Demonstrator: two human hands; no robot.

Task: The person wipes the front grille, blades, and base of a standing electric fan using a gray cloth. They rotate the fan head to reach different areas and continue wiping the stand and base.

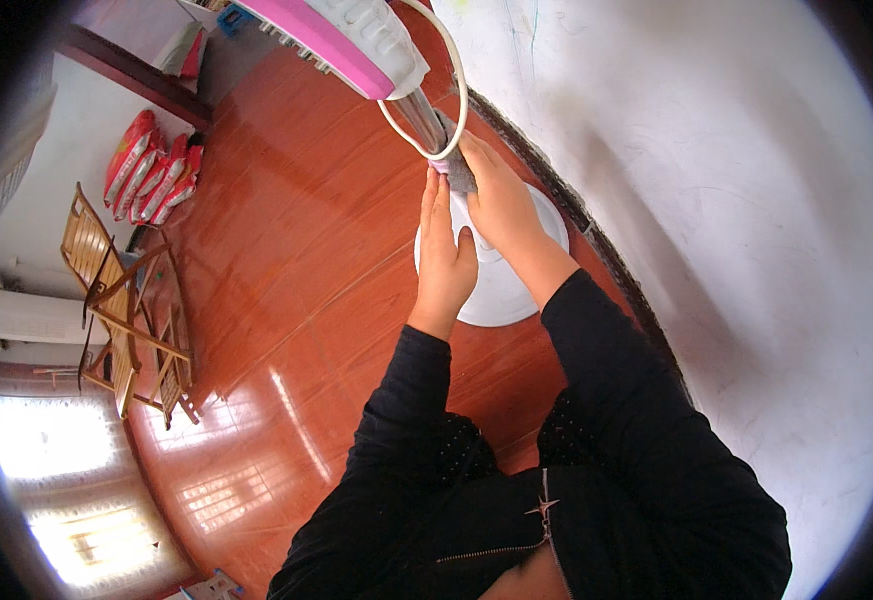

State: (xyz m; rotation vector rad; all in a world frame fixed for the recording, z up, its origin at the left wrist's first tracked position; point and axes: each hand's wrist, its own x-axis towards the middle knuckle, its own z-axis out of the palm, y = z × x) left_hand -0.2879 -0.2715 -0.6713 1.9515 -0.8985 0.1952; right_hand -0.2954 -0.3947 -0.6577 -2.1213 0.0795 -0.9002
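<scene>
A metal pole (420,118) rises from a round white base (507,292) on the floor; it appears to be a pedestal fan. Its pink-and-white housing (346,41), with a row of buttons along one side, is cut off by the top edge. A grey cloth (461,172) wraps the lower pole. My right hand (502,199) grips this cloth from the right. From the left, my left hand (445,262) presses straight fingers against the wrapped pole, thumb apart. A white power cord (460,60) loops around the pole just above my fingers.
A white wall (706,187) with a dark skirting (631,289) runs close on the right. Folding wooden slatted chairs (117,300) stand at the left, near red-and-white sacks (152,172). The reddish tiled floor (286,225) looks glossy.
</scene>
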